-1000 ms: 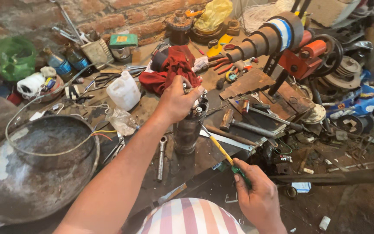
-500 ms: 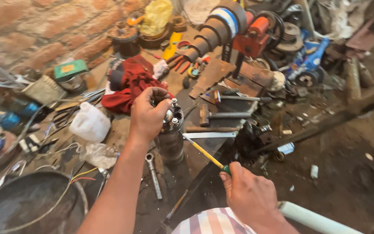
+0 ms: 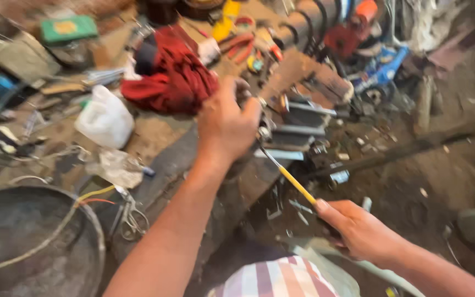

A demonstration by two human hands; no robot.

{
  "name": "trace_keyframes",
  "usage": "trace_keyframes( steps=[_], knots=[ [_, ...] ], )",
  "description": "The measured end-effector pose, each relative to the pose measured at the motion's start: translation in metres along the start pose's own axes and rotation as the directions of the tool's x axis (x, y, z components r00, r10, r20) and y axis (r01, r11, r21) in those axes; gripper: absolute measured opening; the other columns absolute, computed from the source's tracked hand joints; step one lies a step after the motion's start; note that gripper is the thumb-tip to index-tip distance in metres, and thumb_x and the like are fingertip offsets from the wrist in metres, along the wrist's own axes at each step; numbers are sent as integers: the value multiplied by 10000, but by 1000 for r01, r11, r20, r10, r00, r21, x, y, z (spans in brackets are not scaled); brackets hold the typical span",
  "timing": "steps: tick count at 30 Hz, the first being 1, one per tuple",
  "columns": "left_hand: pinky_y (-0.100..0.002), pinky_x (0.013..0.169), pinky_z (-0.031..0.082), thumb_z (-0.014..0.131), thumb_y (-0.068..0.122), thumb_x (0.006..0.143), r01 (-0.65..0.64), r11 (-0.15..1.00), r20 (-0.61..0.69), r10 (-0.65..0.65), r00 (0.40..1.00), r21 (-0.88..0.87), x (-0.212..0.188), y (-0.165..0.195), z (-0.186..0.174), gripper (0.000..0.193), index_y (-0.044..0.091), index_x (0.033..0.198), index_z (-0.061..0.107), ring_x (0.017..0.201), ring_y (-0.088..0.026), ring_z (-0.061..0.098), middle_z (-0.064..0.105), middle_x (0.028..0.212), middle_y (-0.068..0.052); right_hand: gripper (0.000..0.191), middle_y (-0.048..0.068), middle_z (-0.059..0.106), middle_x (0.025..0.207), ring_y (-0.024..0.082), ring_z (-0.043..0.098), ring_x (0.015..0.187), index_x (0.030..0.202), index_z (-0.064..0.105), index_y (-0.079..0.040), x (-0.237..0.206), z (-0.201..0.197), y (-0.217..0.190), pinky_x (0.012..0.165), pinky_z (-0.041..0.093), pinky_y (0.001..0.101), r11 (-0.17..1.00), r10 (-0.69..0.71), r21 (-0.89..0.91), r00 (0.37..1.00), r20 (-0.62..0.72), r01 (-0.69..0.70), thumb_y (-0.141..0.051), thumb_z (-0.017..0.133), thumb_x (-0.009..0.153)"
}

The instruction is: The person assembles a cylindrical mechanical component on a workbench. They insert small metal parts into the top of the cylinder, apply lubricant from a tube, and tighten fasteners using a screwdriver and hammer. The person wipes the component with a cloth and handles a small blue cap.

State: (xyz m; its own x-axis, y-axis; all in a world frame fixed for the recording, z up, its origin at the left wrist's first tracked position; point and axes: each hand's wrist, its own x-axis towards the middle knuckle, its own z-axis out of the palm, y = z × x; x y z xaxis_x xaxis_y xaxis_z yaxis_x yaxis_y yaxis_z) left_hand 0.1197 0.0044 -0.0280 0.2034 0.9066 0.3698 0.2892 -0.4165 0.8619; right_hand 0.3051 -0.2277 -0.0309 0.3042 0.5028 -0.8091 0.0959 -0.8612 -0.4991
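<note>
Repair workshop, cluttered and grimy. Brick wall [image 3: 56, 8] at 11 o'clock. Oily bench [image 3: 160, 159] littered with metal parts. Red rag [image 3: 174, 77] at 12, pliers [image 3: 243, 47] just beyond, dented metal basin [image 3: 28, 242] at 8, scrap-strewn dirt floor [image 3: 424, 181] at 3.

A dirty, cluttered surface [image 3: 160, 137] carries a crumpled red cloth [image 3: 174, 80], a white plastic bottle [image 3: 104, 118] just beside it, a green box [image 3: 68, 28], scattered tools and metal parts. A dark round metal pan [image 3: 26, 247] rests at its near left edge.
</note>
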Motion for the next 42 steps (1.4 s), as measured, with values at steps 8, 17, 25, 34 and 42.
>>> trace_keyframes(
  steps=[8,17,25,34,42],
  knots=[
    [-457,713,443,692,275,839,-678,638,321,597,735,366,10,38,-66,201,86,892,647,896,-341,649,682,973,-118,439,66,551,617,158,501,618,908,674,-36,78,-73,8,586,476,370,742,-488,-539,872,-28,398,-458,560,951],
    [-422,669,441,633,262,814,-869,166,881,-7,473,467,47,76,-52,183,94,824,706,783,-282,646,663,762,-74,532,228,654,769,376,609,737,970,690,36,262,-113,-63,678,495,477,455,-794,-577,603,83,678,-484,582,979],
    [-518,673,546,566,379,937,-262,373,443,-576,687,890,49,93,-36,352,130,755,735,763,-368,712,718,767,-159,523,270,695,854,461,666,857,988,691,-27,316,-91,-124,750,543,512,339,-764,-639,599,241,690,-536,594,921],
    [-464,535,523,628,279,786,-561,359,626,-91,774,746,29,99,-42,213,67,788,642,642,-317,688,663,718,-100,479,116,744,831,351,725,832,995,666,-188,339,-92,-133,726,567,493,-89,-720,-844,551,422,529,-641,540,906],
    [-488,584,549,630,247,808,-424,315,526,-424,737,849,40,92,-32,174,84,785,685,677,-345,700,689,740,-136,504,163,689,1176,389,643,1094,1151,652,-136,368,-71,-147,875,525,500,-131,-785,-804,435,442,580,-539,610,851]
  ],
)
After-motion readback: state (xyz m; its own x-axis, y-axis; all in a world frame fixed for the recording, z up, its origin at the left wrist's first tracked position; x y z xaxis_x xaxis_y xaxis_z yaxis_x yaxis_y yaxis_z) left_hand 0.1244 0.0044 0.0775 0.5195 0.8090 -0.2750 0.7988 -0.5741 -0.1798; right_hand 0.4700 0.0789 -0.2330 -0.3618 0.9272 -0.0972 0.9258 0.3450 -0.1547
